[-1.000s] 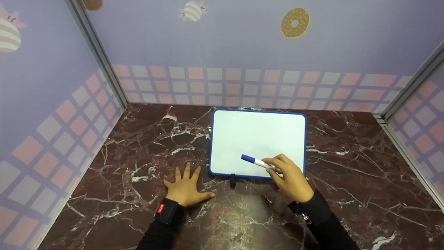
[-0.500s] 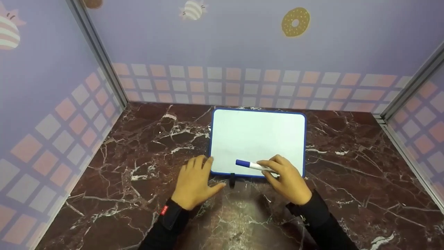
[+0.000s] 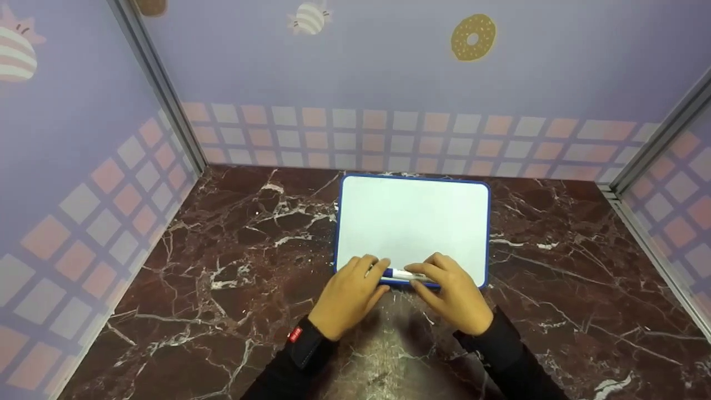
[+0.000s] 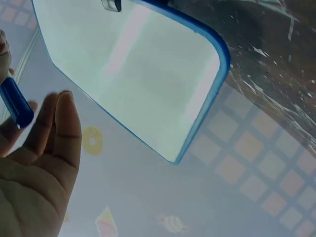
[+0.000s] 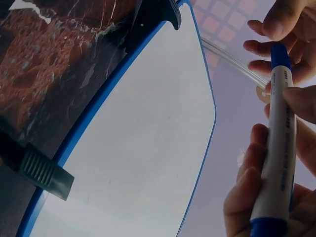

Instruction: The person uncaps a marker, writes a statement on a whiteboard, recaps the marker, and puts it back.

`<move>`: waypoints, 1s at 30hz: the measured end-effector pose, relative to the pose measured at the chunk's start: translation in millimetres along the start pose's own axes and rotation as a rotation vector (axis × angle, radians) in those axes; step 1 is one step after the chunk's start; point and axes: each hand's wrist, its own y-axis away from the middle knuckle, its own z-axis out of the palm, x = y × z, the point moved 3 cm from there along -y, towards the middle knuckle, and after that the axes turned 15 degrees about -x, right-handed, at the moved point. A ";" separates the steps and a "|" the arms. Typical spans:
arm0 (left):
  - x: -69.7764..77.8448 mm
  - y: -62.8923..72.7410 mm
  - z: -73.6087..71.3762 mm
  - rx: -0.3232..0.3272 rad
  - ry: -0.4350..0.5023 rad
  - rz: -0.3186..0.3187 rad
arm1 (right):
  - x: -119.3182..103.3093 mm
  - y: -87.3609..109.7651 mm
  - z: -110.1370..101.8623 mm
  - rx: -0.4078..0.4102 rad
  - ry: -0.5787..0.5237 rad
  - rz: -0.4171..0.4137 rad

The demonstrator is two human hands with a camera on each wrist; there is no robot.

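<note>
My right hand [image 3: 452, 294] pinches a marker [image 3: 405, 274] by its white barrel, over the lower edge of a blue-framed whiteboard [image 3: 414, 222]. The right wrist view shows the marker [image 5: 279, 148] lengthwise, with thumb and fingers on its barrel and a blue end at each side. My left hand [image 3: 350, 294] has come up to the blue cap [image 4: 17, 106] with its fingers parted. In the right wrist view, the left thumb [image 5: 276, 24] is right at the cap's tip, with other fingers behind it. The head view partly hides the cap behind the left fingers.
Dark clips [image 5: 47, 170] sit on the whiteboard's edge in the right wrist view. The board lies on a dark red marbled table [image 3: 250, 233]. Patterned lilac panels [image 3: 383, 72] enclose the back and sides, joined by metal posts [image 3: 161, 83].
My left hand has lifted from lying flat on the table and moved right to the marker's cap. The right hand has lowered slightly, turning the marker nearly level with the board's lower edge.
</note>
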 end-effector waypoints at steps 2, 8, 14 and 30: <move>2.6 -0.3 2.9 0.007 -0.012 0.025 | -0.9 0.4 2.1 0.008 0.011 -0.015; 3.3 0.3 7.2 0.031 -0.014 0.059 | -2.9 2.1 5.4 0.003 0.016 -0.019; 1.5 0.0 4.6 0.066 0.026 0.074 | -3.4 -0.1 4.4 -0.002 0.027 -0.013; -3.7 0.4 -4.5 0.085 0.097 0.120 | -3.3 -3.0 -5.9 0.049 0.027 -0.168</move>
